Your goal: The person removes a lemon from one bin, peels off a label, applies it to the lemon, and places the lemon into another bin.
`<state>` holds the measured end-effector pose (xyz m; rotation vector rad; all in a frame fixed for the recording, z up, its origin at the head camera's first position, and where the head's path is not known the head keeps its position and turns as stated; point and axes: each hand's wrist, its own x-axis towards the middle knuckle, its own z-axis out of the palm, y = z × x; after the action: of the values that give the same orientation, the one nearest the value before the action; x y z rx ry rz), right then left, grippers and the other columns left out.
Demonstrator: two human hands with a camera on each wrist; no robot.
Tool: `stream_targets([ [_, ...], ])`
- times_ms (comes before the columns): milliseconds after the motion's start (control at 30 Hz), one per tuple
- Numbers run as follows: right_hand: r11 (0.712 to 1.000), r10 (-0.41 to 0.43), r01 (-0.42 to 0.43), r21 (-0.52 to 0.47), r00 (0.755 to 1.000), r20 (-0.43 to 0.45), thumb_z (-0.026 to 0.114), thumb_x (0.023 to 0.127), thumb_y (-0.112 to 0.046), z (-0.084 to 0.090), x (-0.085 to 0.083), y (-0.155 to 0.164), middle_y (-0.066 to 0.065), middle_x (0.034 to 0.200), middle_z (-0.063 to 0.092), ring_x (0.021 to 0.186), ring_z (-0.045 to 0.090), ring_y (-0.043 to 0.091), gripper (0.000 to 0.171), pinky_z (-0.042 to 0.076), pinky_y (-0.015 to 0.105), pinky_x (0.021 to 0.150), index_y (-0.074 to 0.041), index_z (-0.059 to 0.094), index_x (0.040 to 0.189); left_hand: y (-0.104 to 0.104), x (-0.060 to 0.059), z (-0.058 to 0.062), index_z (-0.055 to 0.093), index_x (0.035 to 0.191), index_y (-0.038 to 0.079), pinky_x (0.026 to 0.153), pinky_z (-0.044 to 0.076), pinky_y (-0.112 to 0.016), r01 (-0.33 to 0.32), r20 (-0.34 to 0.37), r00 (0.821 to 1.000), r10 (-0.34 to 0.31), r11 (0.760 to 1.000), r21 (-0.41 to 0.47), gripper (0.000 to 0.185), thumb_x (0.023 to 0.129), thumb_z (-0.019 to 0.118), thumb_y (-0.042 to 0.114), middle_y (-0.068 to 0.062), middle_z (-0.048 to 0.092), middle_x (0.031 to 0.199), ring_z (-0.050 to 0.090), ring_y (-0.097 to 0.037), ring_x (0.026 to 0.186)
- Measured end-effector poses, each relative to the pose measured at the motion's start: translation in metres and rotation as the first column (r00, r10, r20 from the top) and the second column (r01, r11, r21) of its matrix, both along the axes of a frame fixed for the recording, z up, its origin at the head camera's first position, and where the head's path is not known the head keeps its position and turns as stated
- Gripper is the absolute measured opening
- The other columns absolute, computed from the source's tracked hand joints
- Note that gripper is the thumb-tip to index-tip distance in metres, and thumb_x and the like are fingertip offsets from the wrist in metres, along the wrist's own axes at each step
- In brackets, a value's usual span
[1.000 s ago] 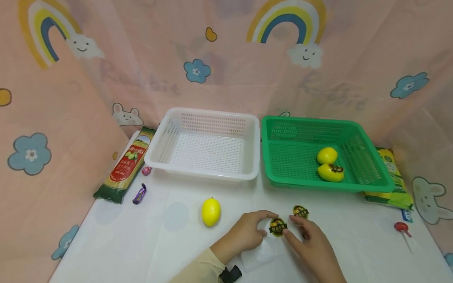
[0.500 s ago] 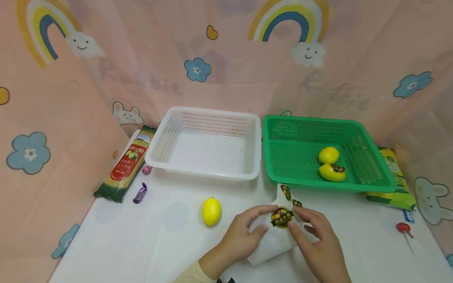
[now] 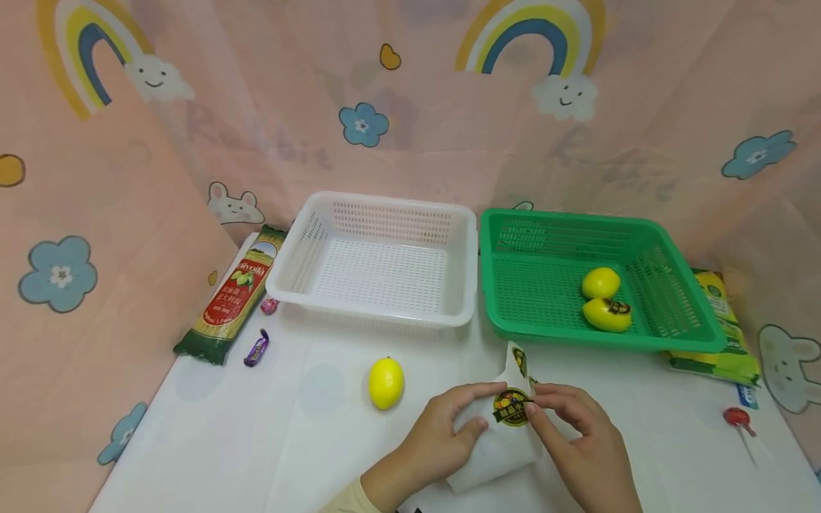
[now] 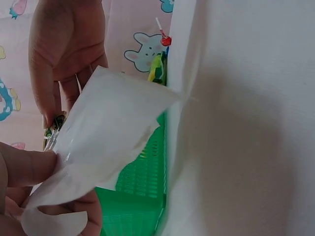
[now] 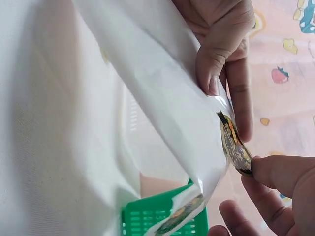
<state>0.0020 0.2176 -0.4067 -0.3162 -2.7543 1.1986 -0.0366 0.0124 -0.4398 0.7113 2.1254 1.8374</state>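
A white sticker sheet (image 3: 490, 459) is held above the table, bearing round black-and-gold fruit stickers. My left hand (image 3: 439, 438) grips the sheet's left side, its thumb on the front. One sticker (image 5: 235, 147) stands partly lifted off the backing in the right wrist view, its edge pinched between the thumb and forefinger of my right hand (image 3: 586, 445). From the left wrist view I see the plain back of the sheet (image 4: 108, 128), curling at its lower end. Left of my hands, a yellow lemon (image 3: 386, 383) lies on the white tablecloth.
A white basket (image 3: 372, 313) stands at the back beside a green basket (image 3: 603, 343), which contains two lemons (image 3: 606, 314), one with a sticker. Spaghetti (image 3: 234, 296) and wrapped candies (image 3: 257, 348) lie left; a yellow-green packet (image 3: 718, 363) and red lollipop (image 3: 736, 417) lie right.
Both hands have raised the sticker sheet off the table and tilted it. My right fingers have moved onto the right edge of one sticker, which now lifts from the backing.
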Motion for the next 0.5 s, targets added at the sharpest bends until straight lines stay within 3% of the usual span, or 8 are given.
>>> stream_targets([
  [133, 0.999, 0.017, -0.017, -0.028, 1.0, 0.01, 0.077, 0.1, -0.032, 0.002, 0.0, 0.001, -0.001, 0.127, 0.07, 0.12, 0.061, 0.014, 0.015, 0.051, 0.057, 0.103, -0.017, 0.079, 0.103, 0.0, -0.001, 0.002, 0.062, 0.148, 0.019, 0.119, 0.039, -0.036, 0.01, 0.044, 0.999, -0.01, 1.0, -0.009, 0.053, 0.1, 0.061, -0.004, 0.01, 0.061, 0.147, 0.051, -0.013, 0.141],
  [333, 0.997, 0.071, -0.066, -0.047, 0.991, 0.117, 0.076, 0.1, -0.04, 0.003, 0.002, 0.01, 0.002, 0.132, 0.069, 0.128, 0.06, 0.03, 0.023, 0.048, 0.062, 0.104, -0.018, 0.076, 0.097, -0.001, -0.004, 0.002, 0.065, 0.146, 0.02, 0.119, 0.038, -0.036, 0.043, 0.131, 0.991, -0.038, 0.999, -0.029, 0.051, 0.101, 0.062, -0.002, 0.013, 0.061, 0.146, 0.051, -0.01, 0.14],
  [500, 0.987, 0.159, -0.157, -0.03, 0.951, 0.267, 0.073, 0.1, -0.048, 0.0, 0.004, 0.023, 0.007, 0.138, 0.067, 0.133, 0.057, 0.038, 0.03, 0.047, 0.065, 0.105, -0.019, 0.072, 0.094, -0.001, -0.006, -0.003, 0.07, 0.14, 0.022, 0.117, 0.039, -0.035, 0.107, 0.158, 0.983, -0.094, 0.992, -0.074, 0.047, 0.1, 0.063, -0.002, 0.016, 0.063, 0.142, 0.051, -0.007, 0.137],
])
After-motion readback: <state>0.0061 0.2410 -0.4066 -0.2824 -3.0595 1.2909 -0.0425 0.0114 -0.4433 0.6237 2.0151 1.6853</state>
